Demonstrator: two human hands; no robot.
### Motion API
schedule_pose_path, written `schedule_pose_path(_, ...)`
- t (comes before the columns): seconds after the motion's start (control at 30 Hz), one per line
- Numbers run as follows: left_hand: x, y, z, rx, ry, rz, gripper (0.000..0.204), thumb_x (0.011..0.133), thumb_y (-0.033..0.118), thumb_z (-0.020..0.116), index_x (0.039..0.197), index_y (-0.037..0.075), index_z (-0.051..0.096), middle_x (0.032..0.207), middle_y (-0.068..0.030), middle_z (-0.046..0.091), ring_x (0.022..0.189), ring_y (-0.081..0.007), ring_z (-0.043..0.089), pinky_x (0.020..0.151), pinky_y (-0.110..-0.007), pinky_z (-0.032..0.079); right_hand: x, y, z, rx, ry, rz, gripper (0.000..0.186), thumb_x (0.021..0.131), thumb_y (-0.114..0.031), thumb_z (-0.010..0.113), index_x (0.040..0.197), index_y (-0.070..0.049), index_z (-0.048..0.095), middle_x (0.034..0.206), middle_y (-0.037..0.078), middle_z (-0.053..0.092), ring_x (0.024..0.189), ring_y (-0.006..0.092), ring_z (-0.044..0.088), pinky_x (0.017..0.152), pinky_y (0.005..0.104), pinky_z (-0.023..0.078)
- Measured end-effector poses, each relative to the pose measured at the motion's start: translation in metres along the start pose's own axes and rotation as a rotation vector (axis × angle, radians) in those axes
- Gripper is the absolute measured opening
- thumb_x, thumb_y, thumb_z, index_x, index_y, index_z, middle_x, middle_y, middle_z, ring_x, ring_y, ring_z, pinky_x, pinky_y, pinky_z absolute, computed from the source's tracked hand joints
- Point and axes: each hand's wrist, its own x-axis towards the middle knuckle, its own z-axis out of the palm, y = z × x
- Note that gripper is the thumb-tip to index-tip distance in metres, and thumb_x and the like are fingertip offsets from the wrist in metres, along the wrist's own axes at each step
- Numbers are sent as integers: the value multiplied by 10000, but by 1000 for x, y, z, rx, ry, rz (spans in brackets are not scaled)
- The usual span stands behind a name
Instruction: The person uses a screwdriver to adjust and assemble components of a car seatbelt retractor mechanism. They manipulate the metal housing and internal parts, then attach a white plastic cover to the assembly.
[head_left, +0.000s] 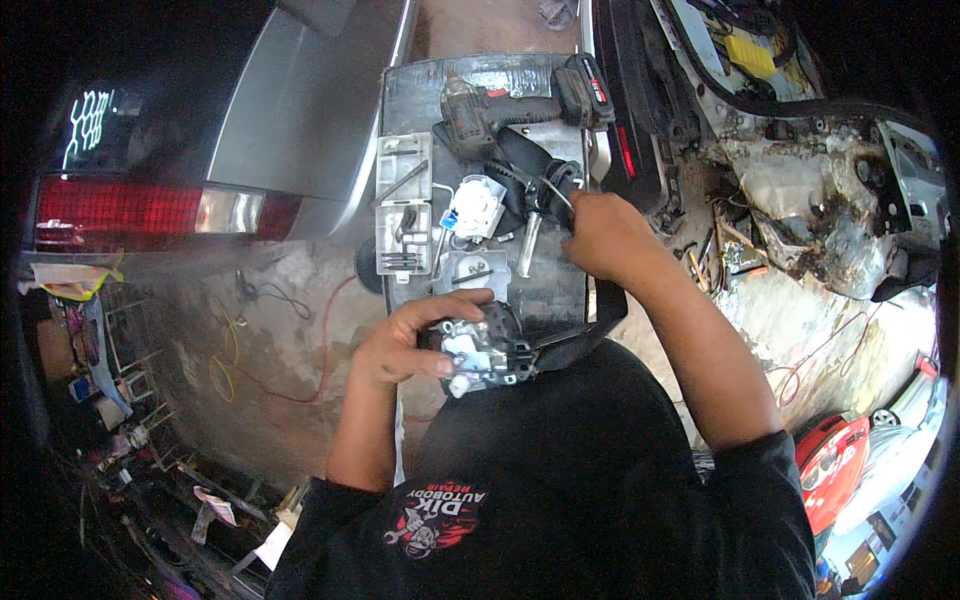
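Note:
My left hand (410, 335) is closed round a car door latch (490, 350) of bare metal and black plastic, held at the table's near edge against my body. Its thumb lies on the metal side and the fingers reach over the top. My right hand (603, 235) is at the table's right edge with its fingers curled at a dark part with a thin loop; its fingertips are partly hidden. Just left of it lies a chrome tool (530, 245). A white plastic motor-like part (478, 207) and a small clear tray (480, 272) lie between the hands.
A cordless impact driver (470, 112) with its battery lies at the table's far end. An open bit case (403, 215) lines the left side. A grey car with a red tail light (120, 212) stands left; a stripped car body (800, 200) is right. A red hose (322, 360) crosses the floor.

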Motion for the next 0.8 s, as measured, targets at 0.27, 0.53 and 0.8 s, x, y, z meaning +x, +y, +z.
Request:
schedule_pose_path(0.27,-4,29,37,454,52,30,712,759,267,959,1386,38,712,1593,-251,558,1538,-351,465,1269,-474,311,2,-21,28,164,65,3,445,895,-335,787,1214,-39,697,1093,273,773,1056,466,748,949,546,604)
schedule_pose_path(0.53,-12,29,53,464,166,26,644,807,258,942,1380,70,714,1563,-225,582,1524,-340,482,1265,-461,327,-55,-21,-29,497,69,-271,236,919,-220,798,1069,-53,725,947,175,758,922,429,746,805,512,582)
schedule_pose_path(0.8,-6,22,53,334,135,135,574,882,165,896,1401,54,676,1400,-96,666,1357,-233,593,1209,-398,393,-139,-71,-37,305,95,-694,236,869,-146,807,1069,-95,695,996,107,643,850,348,704,723,470,585)
